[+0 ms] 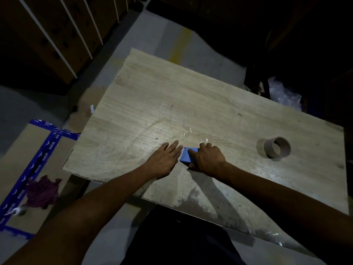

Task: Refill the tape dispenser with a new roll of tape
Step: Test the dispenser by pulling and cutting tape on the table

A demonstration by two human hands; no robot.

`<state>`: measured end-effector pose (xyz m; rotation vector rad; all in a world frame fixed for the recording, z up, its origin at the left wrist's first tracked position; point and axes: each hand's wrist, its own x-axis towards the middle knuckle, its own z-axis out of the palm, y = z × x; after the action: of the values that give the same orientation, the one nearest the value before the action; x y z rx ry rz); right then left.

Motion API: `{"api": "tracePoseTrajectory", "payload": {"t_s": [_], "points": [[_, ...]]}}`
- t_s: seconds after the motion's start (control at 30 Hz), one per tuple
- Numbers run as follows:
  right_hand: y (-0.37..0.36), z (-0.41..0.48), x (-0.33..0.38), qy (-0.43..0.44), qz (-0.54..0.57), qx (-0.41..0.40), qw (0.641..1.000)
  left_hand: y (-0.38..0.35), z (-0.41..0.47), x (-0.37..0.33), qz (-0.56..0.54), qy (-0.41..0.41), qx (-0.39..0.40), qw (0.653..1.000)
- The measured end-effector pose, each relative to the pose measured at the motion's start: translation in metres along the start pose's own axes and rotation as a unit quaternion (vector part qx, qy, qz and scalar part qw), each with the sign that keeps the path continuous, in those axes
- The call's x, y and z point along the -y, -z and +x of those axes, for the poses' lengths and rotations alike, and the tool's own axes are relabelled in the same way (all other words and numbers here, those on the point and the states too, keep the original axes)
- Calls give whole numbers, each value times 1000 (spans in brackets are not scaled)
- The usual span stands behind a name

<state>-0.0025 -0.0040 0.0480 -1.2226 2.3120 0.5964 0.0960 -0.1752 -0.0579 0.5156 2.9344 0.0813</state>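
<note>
- Lying flat on the surface [191,96] near its front edge: dispenser [188,156], blue, only partly showing, long axis running from near-left to far-right, roughly along the right forearm.
- Gripping it from the right and above: right hand [207,159], fingers curled over the far end, thumb tucked down at the near corner; closed on the body, covering most of it.
- Resting just left of it: left hand [165,159], fingers spread flat and pressing on the surface, fingertips touching or nearly touching the dispenser's left edge; cannot tell which.
- Bracing rather than grasping, judging by that flat palm; holding nothing.
- Glinting just beyond both hands: clear film [186,132], looking like loose tape stuck to the surface; too faint to say whether joined to the dispenser.
- Standing well apart to the right: cardboard core [277,149], lying on its side with the open end facing the camera, bare of tape, so probably the spent roll.
- Sitting on the same side as the right hand, and nearer to it than to the left.
- Showing no full roll anywhere on the surface; fetching one seems the part not yet done.
- Lying on the floor to the left: box [24,155] with blue tape, purple rag [43,191] on top.
- Risking a slip if the dispenser is lifted one-handed with loose tape clinging.
</note>
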Motion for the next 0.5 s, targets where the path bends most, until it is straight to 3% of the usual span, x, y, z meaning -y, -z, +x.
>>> {"api": "tracePoseTrajectory", "payload": {"t_s": [0.23,0.5], "points": [[28,5,6,28,-61,26,997,-4,0,8,-9,-18,6,1000],[54,12,21,31,-108,109,988,-6,-1,9,6,-13,9,1000]]}}
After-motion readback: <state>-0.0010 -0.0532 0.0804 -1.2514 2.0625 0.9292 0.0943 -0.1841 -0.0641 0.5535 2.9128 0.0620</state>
